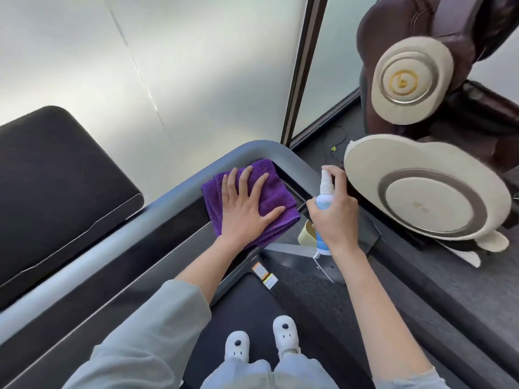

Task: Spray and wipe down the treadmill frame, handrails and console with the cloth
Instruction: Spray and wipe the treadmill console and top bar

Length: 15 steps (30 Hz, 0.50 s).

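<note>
The left hand (247,209) lies flat, fingers spread, pressing the purple cloth (269,197) on the treadmill console (179,228). Just right of the cloth, the right hand (334,217) grips the spray bottle (325,197). Its nozzle's aim is unclear, so mist could miss the console.

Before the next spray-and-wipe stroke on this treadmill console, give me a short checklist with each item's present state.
1. Purple cloth lies on the console: ok.
2. Left hand presses flat on the cloth, fingers straight: ok.
3. Right hand grips the spray bottle: ok.
4. A fingertip rests on the pump top: ok.
5. Nozzle aimed at the console: cannot tell.
6. Liquid left in the bottle: cannot tell.
</note>
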Each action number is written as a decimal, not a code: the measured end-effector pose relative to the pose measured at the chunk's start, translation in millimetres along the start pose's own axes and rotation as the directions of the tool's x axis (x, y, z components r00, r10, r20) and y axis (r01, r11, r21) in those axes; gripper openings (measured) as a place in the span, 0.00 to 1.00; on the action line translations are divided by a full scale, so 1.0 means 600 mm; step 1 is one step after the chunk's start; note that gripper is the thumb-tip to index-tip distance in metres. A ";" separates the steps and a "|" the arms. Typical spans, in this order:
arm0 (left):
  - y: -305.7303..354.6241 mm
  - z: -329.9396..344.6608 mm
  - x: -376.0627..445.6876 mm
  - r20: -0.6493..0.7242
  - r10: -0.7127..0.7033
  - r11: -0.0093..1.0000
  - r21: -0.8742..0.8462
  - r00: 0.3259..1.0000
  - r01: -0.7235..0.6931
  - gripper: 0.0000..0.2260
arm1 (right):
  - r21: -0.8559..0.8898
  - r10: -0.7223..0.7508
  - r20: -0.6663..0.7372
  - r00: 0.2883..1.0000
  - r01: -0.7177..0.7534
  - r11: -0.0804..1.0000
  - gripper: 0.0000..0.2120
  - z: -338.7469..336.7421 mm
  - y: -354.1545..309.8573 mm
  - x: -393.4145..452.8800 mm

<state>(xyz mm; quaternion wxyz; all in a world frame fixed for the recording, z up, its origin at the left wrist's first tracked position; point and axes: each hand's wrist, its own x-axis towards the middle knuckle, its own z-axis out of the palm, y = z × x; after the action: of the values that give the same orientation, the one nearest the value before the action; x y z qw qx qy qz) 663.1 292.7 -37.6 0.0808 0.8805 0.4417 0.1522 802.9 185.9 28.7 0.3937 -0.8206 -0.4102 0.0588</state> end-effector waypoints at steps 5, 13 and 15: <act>-0.002 0.004 0.000 -0.015 0.000 1.000 -0.010 1.000 0.000 0.35 | -0.006 0.019 -0.068 0.998 -0.019 1.000 0.24 0.002 -0.006 0.004; -0.003 0.007 0.002 -0.028 -0.001 1.000 -0.003 1.000 0.001 0.36 | -0.162 0.085 -0.196 0.977 -0.118 0.980 0.28 -0.032 0.023 -0.019; -0.002 0.007 0.001 -0.028 0.000 1.000 0.000 1.000 0.000 0.36 | -0.203 0.119 -0.211 0.970 -0.163 0.965 0.29 -0.044 0.037 -0.029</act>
<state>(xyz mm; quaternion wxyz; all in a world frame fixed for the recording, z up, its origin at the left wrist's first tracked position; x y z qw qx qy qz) 663.9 293.9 -42.0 0.0745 0.8784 0.4426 0.1644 816.3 149.8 27.1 0.3342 -0.8879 -0.3136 -0.0402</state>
